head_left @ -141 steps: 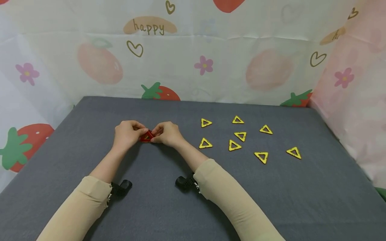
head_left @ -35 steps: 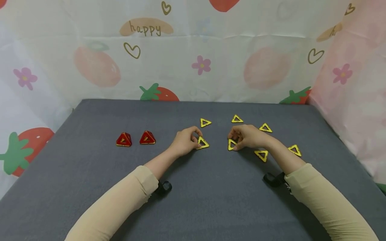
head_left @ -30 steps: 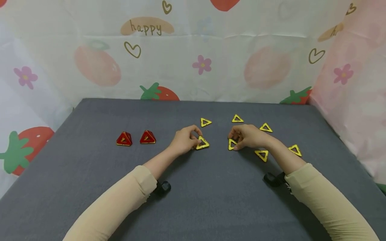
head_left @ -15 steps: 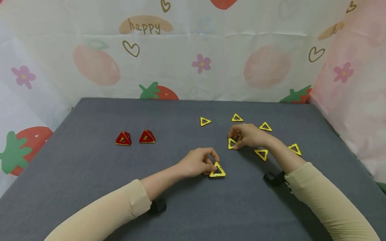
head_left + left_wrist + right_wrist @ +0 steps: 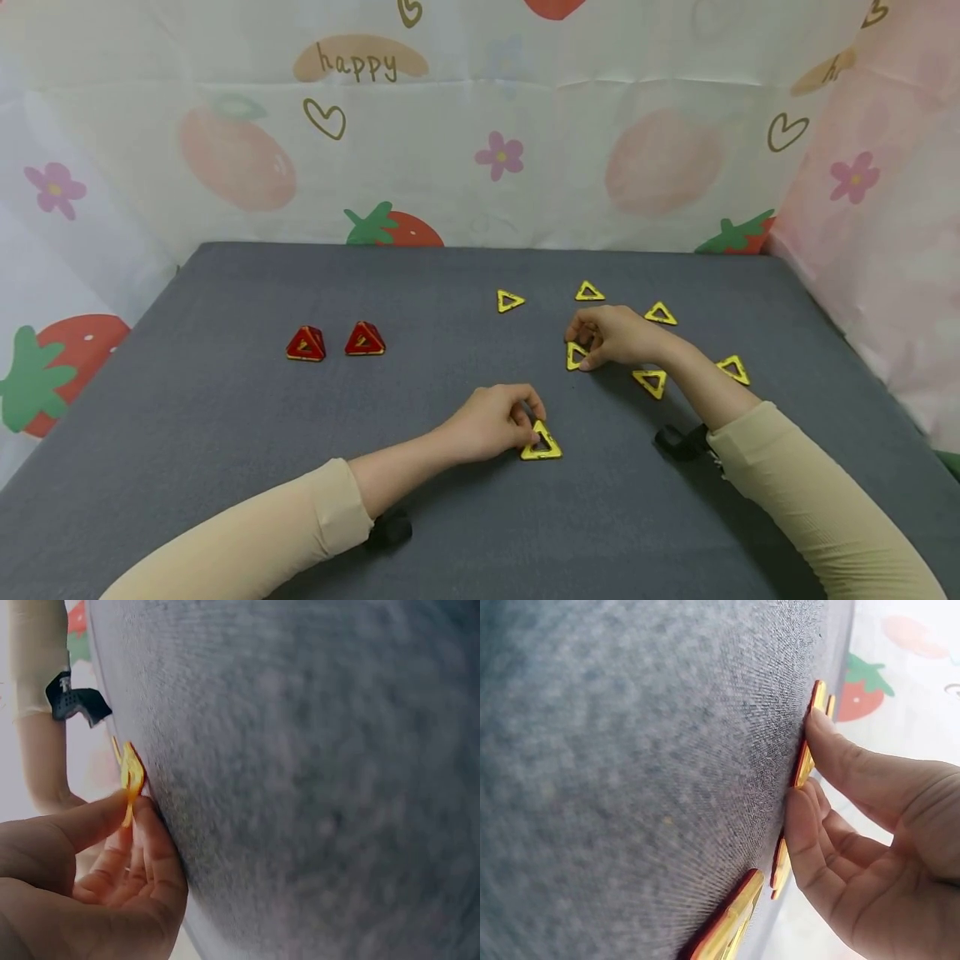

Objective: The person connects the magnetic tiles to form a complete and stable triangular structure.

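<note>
My left hand (image 5: 528, 425) pinches a yellow triangle tile (image 5: 542, 442) that lies on the grey cloth (image 5: 450, 517) in the near middle. The left wrist view shows thumb and forefinger closed on that tile's (image 5: 130, 777) edge. Farther back, my right hand (image 5: 587, 348) is curled over another yellow triangle (image 5: 574, 357). In the right wrist view its thumb (image 5: 840, 754) presses this tile's (image 5: 803, 763) edge with fingers underneath. Several more yellow triangles lie flat around the right hand, one (image 5: 649, 382) beside its wrist.
Two red tile pyramids (image 5: 306, 343) (image 5: 364, 339) stand at the left of the cloth. A printed fabric backdrop (image 5: 480, 150) walls the back and both sides. Black wrist cameras (image 5: 678, 442) sit under each sleeve.
My left hand has dragged its yellow triangle from beside the other tiles toward me, into the near middle. The right hand has stayed on its triangle.
</note>
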`<state>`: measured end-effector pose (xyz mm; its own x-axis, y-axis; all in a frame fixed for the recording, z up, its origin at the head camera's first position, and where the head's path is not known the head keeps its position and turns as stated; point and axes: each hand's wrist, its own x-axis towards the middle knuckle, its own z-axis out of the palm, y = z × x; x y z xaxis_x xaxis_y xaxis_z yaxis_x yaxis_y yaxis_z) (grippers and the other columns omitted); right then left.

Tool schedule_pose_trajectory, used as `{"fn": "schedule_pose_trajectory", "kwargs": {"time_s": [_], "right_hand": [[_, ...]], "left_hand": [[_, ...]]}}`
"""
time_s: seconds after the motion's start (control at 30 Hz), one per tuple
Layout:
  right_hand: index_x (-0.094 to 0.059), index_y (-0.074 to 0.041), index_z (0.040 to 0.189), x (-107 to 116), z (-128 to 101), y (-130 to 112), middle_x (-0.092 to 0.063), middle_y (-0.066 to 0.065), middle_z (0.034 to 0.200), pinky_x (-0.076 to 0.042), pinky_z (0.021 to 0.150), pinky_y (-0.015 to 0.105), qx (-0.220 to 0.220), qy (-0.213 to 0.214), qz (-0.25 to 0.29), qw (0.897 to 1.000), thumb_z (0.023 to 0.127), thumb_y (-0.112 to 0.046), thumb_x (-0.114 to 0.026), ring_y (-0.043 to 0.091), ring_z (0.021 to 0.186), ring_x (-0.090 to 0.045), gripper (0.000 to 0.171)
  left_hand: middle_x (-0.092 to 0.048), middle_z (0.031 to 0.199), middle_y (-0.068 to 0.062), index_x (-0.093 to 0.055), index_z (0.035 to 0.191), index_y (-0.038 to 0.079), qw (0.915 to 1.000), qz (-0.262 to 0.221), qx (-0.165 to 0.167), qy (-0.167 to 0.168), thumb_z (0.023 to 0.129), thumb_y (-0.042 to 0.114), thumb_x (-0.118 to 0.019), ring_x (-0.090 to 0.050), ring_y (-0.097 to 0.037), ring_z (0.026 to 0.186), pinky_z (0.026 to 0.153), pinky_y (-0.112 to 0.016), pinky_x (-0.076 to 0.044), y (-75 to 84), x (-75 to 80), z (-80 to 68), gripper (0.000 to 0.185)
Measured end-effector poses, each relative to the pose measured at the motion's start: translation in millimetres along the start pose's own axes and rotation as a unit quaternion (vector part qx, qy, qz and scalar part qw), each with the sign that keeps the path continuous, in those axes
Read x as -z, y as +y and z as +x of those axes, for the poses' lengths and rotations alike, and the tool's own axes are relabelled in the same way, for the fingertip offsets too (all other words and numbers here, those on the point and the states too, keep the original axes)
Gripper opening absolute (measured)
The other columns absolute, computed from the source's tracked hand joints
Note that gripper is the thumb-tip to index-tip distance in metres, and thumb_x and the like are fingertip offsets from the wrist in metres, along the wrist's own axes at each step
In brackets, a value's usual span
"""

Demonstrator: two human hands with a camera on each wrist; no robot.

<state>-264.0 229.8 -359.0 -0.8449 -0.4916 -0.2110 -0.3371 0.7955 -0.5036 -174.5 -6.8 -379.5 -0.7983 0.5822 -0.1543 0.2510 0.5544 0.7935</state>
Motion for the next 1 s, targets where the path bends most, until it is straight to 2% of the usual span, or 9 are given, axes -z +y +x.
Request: {"fn": "schedule_pose_trajectory", "kwargs": {"time_s": [0.13, 0.27, 0.43, 0.57, 0.67, 1.0], "right_hand": [[-0.061, -0.013, 0.111, 1, -1, 1, -0.065, 0.005, 0.097, -0.05, 0.071, 0.029, 0.003, 0.002, 0.001, 1.0, 0.078, -0.015, -0.075, 0.014, 0.083, -0.06, 0.036], [-0.061, -0.013, 0.111, 1, -1, 2, -0.065, 0.004, 0.097, -0.05, 0.071, 0.029, 0.004, 0.003, -0.003, 1.0, 0.078, -0.016, -0.075, 0.014, 0.083, -0.06, 0.036], [-0.06, -0.013, 0.112, 0, -1, 1, -0.064, 0.005, 0.1, -0.05, 0.074, 0.031, 0.001, 0.006, -0.007, 1.0, 0.078, -0.017, -0.075, 0.016, 0.087, -0.061, 0.037], [-0.06, -0.012, 0.111, 0, -1, -1, -0.063, 0.007, 0.102, -0.051, 0.073, 0.031, 0.004, 0.009, -0.007, 1.0, 0.078, -0.016, -0.075, 0.017, 0.087, -0.061, 0.037], [-0.059, -0.011, 0.109, 0, 0, -1, -0.062, 0.008, 0.103, -0.051, 0.072, 0.03, 0.003, 0.011, -0.007, 1.0, 0.077, -0.016, -0.076, 0.016, 0.084, -0.061, 0.037], [-0.058, -0.013, 0.104, 0, 0, 0, -0.061, 0.006, 0.1, -0.05, 0.07, 0.029, -0.001, 0.022, -0.005, 1.0, 0.073, -0.019, -0.079, 0.014, 0.079, -0.061, 0.038]], "left_hand": [[-0.064, 0.076, -0.003, -0.065, 0.099, 0.01, 0.9993, 0.028, -0.021, 0.014, 0.084, 0.011, -0.068, -0.052, -0.008, 0.057, 0.053, -0.019, -0.042, 1.0, -2.9, 0.0, 0.016], [-0.064, 0.079, -0.003, -0.066, 0.1, 0.008, 0.9989, 0.035, -0.025, 0.018, 0.082, 0.012, -0.069, -0.052, -0.006, 0.06, 0.055, -0.018, -0.043, -0.8, -2.9, 1.1, 0.018], [-0.063, 0.084, -0.001, -0.064, 0.106, 0.009, 0.9995, 0.031, -0.01, 0.006, 0.077, 0.019, -0.076, -0.056, -0.005, 0.064, 0.061, -0.019, -0.046, -5.2, 2.6, -1.2, 0.033], [-0.062, 0.088, -0.001, -0.063, 0.108, 0.01, 0.9997, 0.009, -0.013, -0.017, 0.072, 0.018, -0.08, -0.06, -0.004, 0.067, 0.063, -0.021, -0.049, -9.1, 6.7, -4.2, 0.041], [-0.063, 0.088, -0.002, -0.063, 0.108, 0.011, 0.9994, -0.001, -0.021, -0.028, 0.072, 0.016, -0.08, -0.061, -0.004, 0.067, 0.063, -0.021, -0.049, -11.2, 7.6, -4.7, 0.041], [-0.063, 0.087, -0.005, -0.066, 0.104, 0.011, 0.9989, 0.001, -0.037, -0.031, 0.073, 0.013, -0.079, -0.059, -0.003, 0.063, 0.06, -0.018, -0.047, -12.0, 7.0, -4.0, 0.034]]}}
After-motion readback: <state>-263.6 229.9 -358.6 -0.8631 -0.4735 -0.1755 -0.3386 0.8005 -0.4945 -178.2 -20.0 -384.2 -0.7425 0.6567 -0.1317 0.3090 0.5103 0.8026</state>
